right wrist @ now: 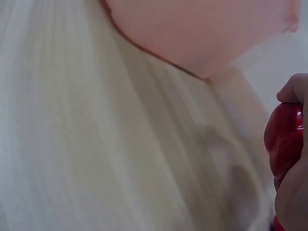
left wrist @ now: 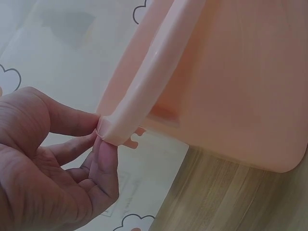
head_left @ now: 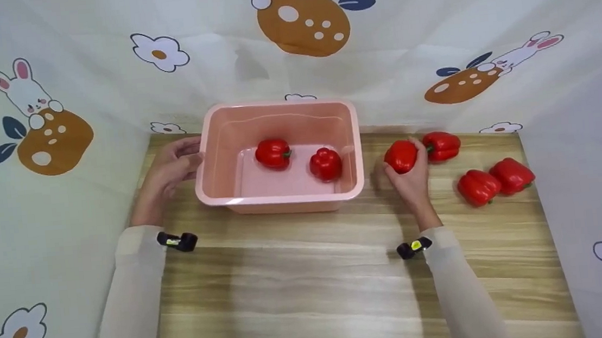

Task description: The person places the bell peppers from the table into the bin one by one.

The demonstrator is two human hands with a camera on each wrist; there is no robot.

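Note:
My left hand point(head_left: 173, 166) pinches the left rim of a pink plastic basin point(head_left: 282, 199) between thumb and fingers, as the left wrist view shows close up. Two red bell peppers lie on the basin's floor, one pepper point(head_left: 272, 154) left of centre and another pepper point(head_left: 325, 164) at the right. To the right of the basin, my right hand point(head_left: 413, 178) grips a third red bell pepper point(head_left: 401, 156), thumb on one side and fingers on the other. In the right wrist view that pepper point(right wrist: 285, 139) shows only in part, at the right edge.
Right of my right hand, a bell pepper point(head_left: 443, 146) lies near the back edge. Two more, a pepper point(head_left: 478, 187) and its neighbour point(head_left: 512, 175), lie together near the right edge of the wooden table point(head_left: 310, 277). A printed curtain point(head_left: 206, 84) encloses the back and sides.

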